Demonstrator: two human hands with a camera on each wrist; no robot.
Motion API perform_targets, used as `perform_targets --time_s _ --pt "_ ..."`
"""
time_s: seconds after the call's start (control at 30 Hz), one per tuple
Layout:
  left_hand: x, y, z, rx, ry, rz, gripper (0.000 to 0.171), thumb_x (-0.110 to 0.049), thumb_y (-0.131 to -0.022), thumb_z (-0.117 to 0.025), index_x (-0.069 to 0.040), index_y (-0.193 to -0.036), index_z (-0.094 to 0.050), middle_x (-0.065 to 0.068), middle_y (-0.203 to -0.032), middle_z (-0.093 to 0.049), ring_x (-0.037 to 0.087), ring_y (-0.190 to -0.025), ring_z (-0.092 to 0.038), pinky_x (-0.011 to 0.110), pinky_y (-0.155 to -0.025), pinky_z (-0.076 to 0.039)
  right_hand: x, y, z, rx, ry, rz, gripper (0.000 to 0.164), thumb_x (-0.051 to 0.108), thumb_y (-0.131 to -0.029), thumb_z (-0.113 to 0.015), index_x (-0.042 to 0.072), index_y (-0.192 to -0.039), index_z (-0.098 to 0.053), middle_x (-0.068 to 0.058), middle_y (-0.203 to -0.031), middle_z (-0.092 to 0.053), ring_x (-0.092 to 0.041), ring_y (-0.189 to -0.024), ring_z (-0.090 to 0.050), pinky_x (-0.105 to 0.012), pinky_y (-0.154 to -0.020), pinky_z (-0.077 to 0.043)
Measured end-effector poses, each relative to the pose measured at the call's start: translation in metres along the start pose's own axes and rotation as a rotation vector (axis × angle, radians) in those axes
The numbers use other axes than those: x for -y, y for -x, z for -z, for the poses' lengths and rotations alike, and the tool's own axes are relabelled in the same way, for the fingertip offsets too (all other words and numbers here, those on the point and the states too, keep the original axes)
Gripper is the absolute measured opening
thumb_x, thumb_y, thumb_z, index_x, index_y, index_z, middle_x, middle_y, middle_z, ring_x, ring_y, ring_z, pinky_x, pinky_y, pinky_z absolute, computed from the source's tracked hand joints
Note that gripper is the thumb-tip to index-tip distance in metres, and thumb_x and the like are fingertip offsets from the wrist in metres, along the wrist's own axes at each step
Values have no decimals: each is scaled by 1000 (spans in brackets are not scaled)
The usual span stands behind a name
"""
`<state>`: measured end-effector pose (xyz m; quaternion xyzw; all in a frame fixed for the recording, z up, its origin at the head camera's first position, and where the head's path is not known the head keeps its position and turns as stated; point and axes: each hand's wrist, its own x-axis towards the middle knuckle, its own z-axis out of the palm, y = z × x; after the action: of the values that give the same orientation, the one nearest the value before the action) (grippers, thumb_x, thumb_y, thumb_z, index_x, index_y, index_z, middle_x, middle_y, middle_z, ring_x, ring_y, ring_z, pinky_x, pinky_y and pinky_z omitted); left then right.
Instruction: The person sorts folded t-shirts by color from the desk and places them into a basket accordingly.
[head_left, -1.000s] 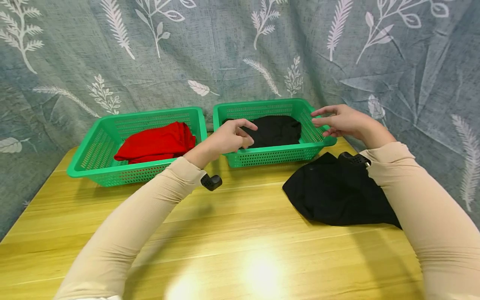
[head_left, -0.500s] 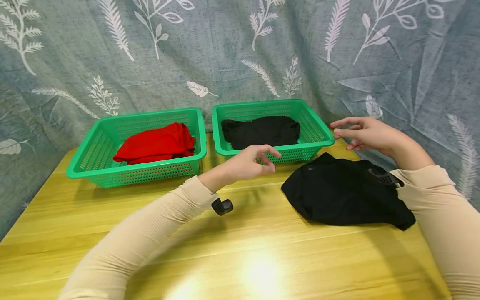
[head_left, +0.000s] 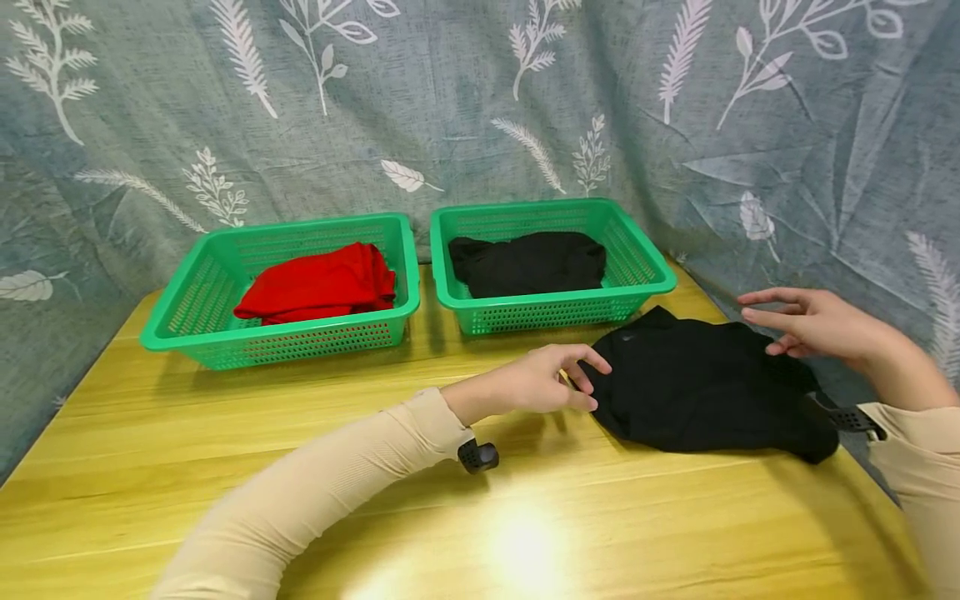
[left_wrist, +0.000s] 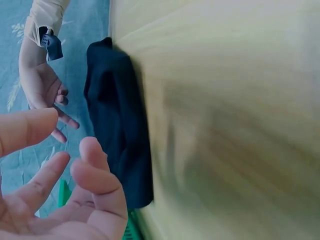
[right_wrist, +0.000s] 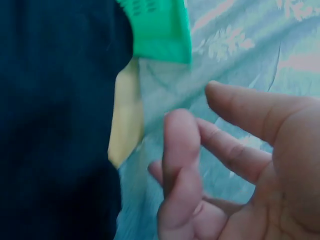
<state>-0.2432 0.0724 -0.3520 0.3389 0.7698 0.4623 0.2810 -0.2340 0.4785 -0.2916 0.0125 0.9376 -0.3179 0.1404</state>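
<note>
A black garment [head_left: 697, 387] lies crumpled on the right side of the wooden table, and its kind does not show. Over its left edge hovers my left hand [head_left: 543, 379], fingers loosely bent and thumb apart, holding nothing. Above the garment's right end is my right hand [head_left: 825, 325], also with relaxed, spread fingers and nothing in them. The left wrist view has the black cloth [left_wrist: 117, 125] lying beyond the left fingers. In the right wrist view the cloth [right_wrist: 55, 125] fills the left side, apart from the right fingers.
Behind the garment stands a green basket [head_left: 547, 317] with folded black cloth [head_left: 532, 265] inside. A second green basket [head_left: 285, 346], at the left, holds folded red cloth [head_left: 322, 283]. A patterned grey-blue curtain [head_left: 450, 108] hangs along the table's back and right edges.
My left hand has moved from the right basket's near side rightward and down to the black garment's left edge. My right hand has moved from that basket's right rim to the garment's right end.
</note>
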Motion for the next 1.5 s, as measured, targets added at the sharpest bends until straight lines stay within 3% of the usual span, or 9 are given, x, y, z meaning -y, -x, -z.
perform_targets --time_s 0.1,0.27,0.43,0.67,0.9,1.03,1.27,1.4,1.5 --pt "2 -3 -8 11 -8 32 51 -13 -99 -78 -18 -147 -61 8 -125 -67 28 -87 -69 23 -72 -50 -17 7 -2 5 24 -37 43 48 -114 -49 31 -154 -43 -25 -133 -66 -16 -81 -72 -32 -68 -58" --pt "4 -6 -16 10 -39 37 53 -15 -97 -81 -19 -146 -61 8 -125 -68 21 -83 -67 22 -71 -51 -33 12 -9 46 59 -98 78 49 -114 -50 -3 -166 -25 -5 -85 -66 -16 -66 -65 -32 -58 -53" --pt "4 -7 -20 27 -19 44 54 -15 -97 -80 -18 -147 -60 9 -125 -67 24 -76 -67 22 -70 -50 -39 13 -20 96 45 -102 78 47 -113 -53 -4 -166 -26 3 -64 -54 -10 -57 -57 -29 -55 -51" --pt "8 -5 -21 39 -15 75 56 -17 -97 -81 -21 -149 -58 5 -124 -65 20 -78 -65 23 -74 -50 -41 13 -27 79 59 -76 76 44 -111 -58 -2 -165 -30 4 -62 -51 -9 -53 -49 -27 -52 -47" --pt "11 0 -20 19 -4 103 59 -18 -96 -82 -22 -149 -57 5 -121 -66 12 -102 -64 24 -77 -52 -37 11 -34 88 55 -50 75 44 -110 -60 0 -165 -33 7 -62 -41 -8 -52 -46 -28 -52 -46" --pt "14 4 -16 3 56 125 62 -15 -96 -82 -21 -151 -54 5 -115 -65 17 -96 -67 24 -72 -51 -29 12 -39 118 47 -22 75 42 -111 -61 1 -166 -32 5 -66 -39 -8 -51 -43 -30 -52 -47" --pt "23 20 -3 -1 114 143 66 -14 -97 -80 -21 -154 -48 9 -112 -67 27 -90 -70 29 -71 -49 -15 10 -50 157 42 58 70 39 -112 -59 3 -166 -33 -27 -119 -61 -9 -50 -37 -34 -52 -46" --pt "29 32 4 1 116 147 68 -15 -98 -78 -20 -157 -44 10 -110 -68 26 -91 -69 30 -72 -48 -4 7 -59 192 24 75 70 37 -111 -60 4 -167 -33 -5 -83 -54 -8 -49 -34 -32 -51 -44" --pt "33 42 10 -3 114 149 68 -15 -100 -77 -19 -158 -43 8 -99 -68 22 -84 -65 27 -68 -45 5 5 -67 222 -4 96 69 36 -111 -61 6 -167 -34 1 -77 -42 -8 -50 -33 -32 -52 -42"
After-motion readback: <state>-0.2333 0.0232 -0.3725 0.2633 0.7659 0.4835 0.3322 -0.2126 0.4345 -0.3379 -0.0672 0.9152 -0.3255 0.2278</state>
